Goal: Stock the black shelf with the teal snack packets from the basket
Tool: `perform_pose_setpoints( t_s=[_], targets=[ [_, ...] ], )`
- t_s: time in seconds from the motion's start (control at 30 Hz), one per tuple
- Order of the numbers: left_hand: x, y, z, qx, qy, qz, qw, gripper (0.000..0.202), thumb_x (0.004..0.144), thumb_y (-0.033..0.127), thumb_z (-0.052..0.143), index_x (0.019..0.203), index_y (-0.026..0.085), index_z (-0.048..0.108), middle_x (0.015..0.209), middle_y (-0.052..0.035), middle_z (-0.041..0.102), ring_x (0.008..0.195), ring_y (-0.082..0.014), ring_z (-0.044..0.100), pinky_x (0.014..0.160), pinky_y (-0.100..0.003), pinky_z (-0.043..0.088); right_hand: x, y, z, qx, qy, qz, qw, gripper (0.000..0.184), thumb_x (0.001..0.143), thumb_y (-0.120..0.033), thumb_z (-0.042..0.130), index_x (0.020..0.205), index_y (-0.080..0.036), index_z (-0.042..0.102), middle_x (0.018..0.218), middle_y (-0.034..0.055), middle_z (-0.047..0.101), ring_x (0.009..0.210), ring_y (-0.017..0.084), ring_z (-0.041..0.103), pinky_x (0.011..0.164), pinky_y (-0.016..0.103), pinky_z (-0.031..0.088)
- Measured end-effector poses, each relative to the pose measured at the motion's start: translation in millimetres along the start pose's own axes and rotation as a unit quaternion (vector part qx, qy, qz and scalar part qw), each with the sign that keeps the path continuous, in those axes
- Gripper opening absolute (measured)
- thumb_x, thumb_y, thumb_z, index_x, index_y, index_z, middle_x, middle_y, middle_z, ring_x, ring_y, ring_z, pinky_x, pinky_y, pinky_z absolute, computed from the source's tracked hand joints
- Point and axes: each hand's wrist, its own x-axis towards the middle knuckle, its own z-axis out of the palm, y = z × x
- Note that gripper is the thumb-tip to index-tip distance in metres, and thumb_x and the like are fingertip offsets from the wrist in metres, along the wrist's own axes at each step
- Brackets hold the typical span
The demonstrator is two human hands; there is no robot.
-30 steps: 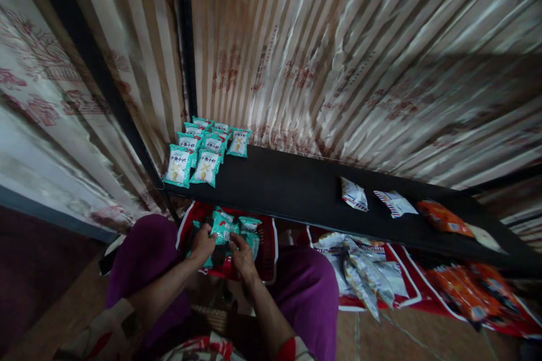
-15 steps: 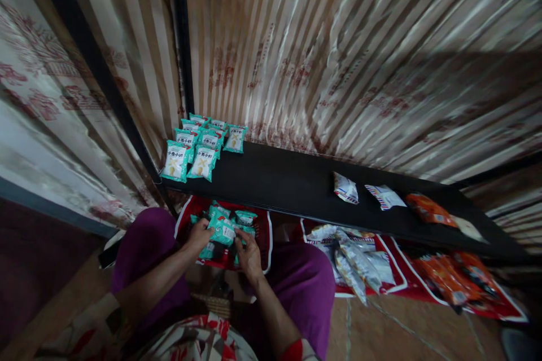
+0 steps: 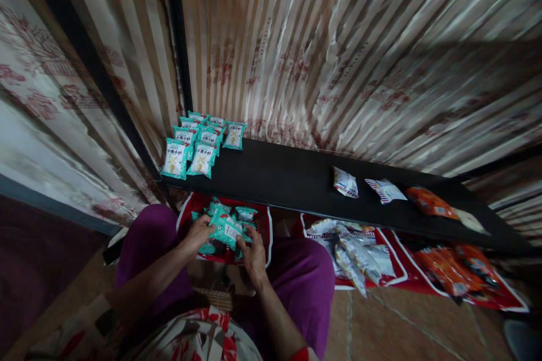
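Observation:
Between both hands is a teal snack bag [image 3: 225,230], its printed back turned up, above a red basket [image 3: 268,237] with more teal bags in it. My left hand [image 3: 200,233] is closed on the bag's left end. At the right end, my right hand [image 3: 253,251] pinches the same bag with thumb and fingers. Several teal and white snack bags [image 3: 203,159] stand in rows on the left end of the black shelf [image 3: 279,172], just beyond the basket.
A second red basket [image 3: 400,279] holds silvery bags [image 3: 359,256]. The third red basket [image 3: 514,302] has orange bags [image 3: 451,273]. On the shelf's right lie white striped bags [image 3: 385,190] and an orange bag [image 3: 429,202]. A striped curtain [image 3: 296,51] hangs behind, beside a black post [image 3: 178,34].
The held bag has tilted, its right end now lower, and my right hand has shifted slightly to the right. Both hands keep hold of it. The view has moved a little.

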Motion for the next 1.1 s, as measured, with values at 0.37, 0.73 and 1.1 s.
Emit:
perform_pose_setpoints(
  t_s=[0.37, 0.73, 1.1],
  targets=[
    [1, 4, -6.1, 0.002, -0.025, -0.006, 1.0, 0.021, 0.061, 0.027, 0.064, 0.063, 0.019, 0.045, 0.047, 0.008, 0.048, 0.041, -0.0065, 0.041, 0.042, -0.018, 0.027, 2, -5, -3, 0.026, -0.013, 0.021, 0.999, 0.048, 0.072, -0.041, 0.061, 0.116, -0.021, 0.057, 0.118, 0.0099, 0.058, 0.111, 0.026, 0.055, 0.096, 0.04, 0.044],
    [5, 12, -13.9, -0.016, -0.063, -0.005, 0.998, 0.025, 0.055, 0.03, 0.065, 0.061, 0.019, 0.044, 0.048, 0.0076, 0.046, 0.043, -0.0069, 0.044, 0.04, -0.018, 0.025, -11, -10, -8, 0.359, -0.154, 0.259, 0.884, 0.065, 0.068, -0.046, 0.071, 0.123, -0.018, 0.051, 0.108, 0.0106, 0.069, 0.096, 0.025, 0.067, 0.082, 0.037, 0.052],
    [3, 18, -14.7, -0.051, -0.062, -0.027, 0.996, 0.033, 0.051, 0.031, 0.076, 0.064, 0.017, 0.049, 0.056, 0.0059, 0.05, 0.051, -0.0078, 0.051, 0.049, -0.019, 0.04, -14, -25, -6, 0.474, -0.145, 0.34, 0.799, 0.037, 0.062, -0.032, 0.081, 0.093, -0.017, 0.067, 0.085, 0.0033, 0.074, 0.064, 0.012, 0.065, 0.056, 0.02, 0.05]
  ],
)
